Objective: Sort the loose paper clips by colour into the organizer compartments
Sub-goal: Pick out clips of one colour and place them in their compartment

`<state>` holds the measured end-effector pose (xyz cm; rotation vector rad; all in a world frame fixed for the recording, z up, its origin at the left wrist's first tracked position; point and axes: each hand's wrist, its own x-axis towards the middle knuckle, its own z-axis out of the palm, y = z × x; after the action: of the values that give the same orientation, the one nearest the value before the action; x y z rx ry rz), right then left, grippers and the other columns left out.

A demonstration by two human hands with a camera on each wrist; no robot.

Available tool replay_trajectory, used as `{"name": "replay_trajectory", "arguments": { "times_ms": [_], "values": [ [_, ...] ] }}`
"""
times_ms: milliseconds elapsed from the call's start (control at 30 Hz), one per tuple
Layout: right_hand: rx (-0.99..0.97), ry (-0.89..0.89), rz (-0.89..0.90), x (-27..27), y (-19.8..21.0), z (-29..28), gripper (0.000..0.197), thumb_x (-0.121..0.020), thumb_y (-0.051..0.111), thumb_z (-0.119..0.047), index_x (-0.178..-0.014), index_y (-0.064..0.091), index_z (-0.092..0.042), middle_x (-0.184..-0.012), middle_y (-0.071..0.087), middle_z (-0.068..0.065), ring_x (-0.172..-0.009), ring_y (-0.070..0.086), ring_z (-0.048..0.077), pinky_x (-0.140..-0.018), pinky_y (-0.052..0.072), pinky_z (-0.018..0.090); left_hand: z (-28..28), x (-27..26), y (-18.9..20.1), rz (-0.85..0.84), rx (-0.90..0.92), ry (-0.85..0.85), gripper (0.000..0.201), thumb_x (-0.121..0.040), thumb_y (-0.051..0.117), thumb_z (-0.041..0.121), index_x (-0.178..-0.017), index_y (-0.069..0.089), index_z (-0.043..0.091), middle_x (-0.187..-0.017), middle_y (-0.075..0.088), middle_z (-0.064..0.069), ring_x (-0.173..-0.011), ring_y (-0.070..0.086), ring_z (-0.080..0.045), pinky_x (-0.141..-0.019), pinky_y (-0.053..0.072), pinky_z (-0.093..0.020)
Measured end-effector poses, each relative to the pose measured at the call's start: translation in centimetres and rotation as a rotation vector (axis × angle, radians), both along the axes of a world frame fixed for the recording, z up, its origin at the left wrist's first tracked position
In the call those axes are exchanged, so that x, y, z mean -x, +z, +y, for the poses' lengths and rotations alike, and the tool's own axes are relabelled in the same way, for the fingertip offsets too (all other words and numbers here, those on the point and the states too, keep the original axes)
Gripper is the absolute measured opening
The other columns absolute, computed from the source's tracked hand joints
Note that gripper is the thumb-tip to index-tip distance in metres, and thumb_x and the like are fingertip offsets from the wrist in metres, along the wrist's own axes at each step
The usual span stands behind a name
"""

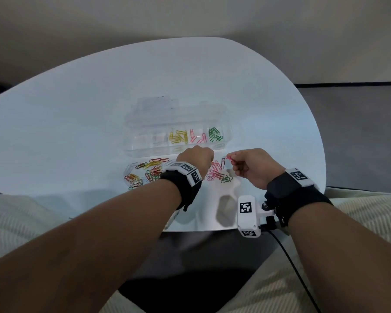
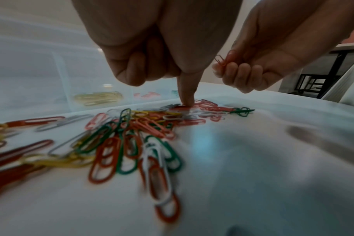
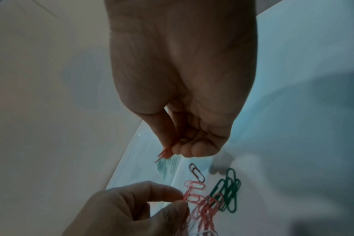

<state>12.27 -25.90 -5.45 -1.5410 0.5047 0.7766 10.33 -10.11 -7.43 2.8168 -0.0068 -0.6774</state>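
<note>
A clear organizer [image 1: 227, 132] lies on the white table, with yellow clips [image 1: 178, 137], pink clips [image 1: 196, 138] and green clips [image 1: 215, 134] in neighbouring compartments. Loose mixed paper clips [image 1: 147, 172] are scattered in front of it, and a mostly pink and green cluster [image 1: 217, 173] lies between my hands. My left hand [image 1: 210, 163] reaches down into that cluster. Its thumb and forefinger tips meet on a pink clip [image 3: 192, 195] that lies on the table, and the other fingers are curled. Just right of it, my right hand [image 1: 231, 160] hovers above the table and pinches a few pink clips [image 2: 222, 60].
The organizer's open lid [image 1: 158, 109] lies flat behind it. A white camera mount [image 1: 247, 215] hangs under my right wrist near the table's front edge, trailing a black cable [image 1: 291, 267]. Bare tabletop [image 1: 77, 132] surrounds the organizer.
</note>
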Motion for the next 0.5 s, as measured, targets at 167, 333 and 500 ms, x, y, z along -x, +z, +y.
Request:
{"name": "replay_trajectory", "arguments": {
  "times_ms": [167,333,500],
  "values": [
    [-0.067,-0.031,0.058,0.4,0.3,0.6,0.024,-0.096,0.042,0.004,-0.079,0.059,0.001,-0.067,0.048,0.010,-0.054,0.045,0.019,-0.046,0.045,0.022,0.3,0.1,0.1,0.023,-0.014,-0.017,0.018,-0.094,0.049,0.015,-0.105,0.064,0.014,-0.101,0.066,-0.007,-0.089,0.063,-0.027,-0.071,0.049,-0.031],
    [-0.148,-0.015,0.073,0.6,0.4,0.8,0.024,-0.096,0.043,0.003,-0.079,0.059,0.000,-0.068,0.057,0.011,-0.053,0.054,0.017,-0.060,0.049,0.027,0.5,0.9,0.5,-0.018,0.044,0.030,0.018,-0.096,0.042,0.019,-0.108,0.054,0.013,-0.100,0.064,-0.009,-0.087,0.061,-0.029,-0.068,0.046,-0.033],
    [-0.196,0.049,-0.022,0.2,1.2,1.3,0.013,-0.097,0.052,-0.002,-0.100,0.063,0.004,-0.072,0.060,0.009,-0.060,0.056,0.017,-0.059,0.054,0.024,0.7,2.3,2.0,-0.054,0.261,0.209,0.023,-0.098,0.032,0.020,-0.095,0.049,0.005,-0.088,0.057,-0.016,-0.080,0.053,-0.034,-0.069,0.039,-0.037]
  ]
}}
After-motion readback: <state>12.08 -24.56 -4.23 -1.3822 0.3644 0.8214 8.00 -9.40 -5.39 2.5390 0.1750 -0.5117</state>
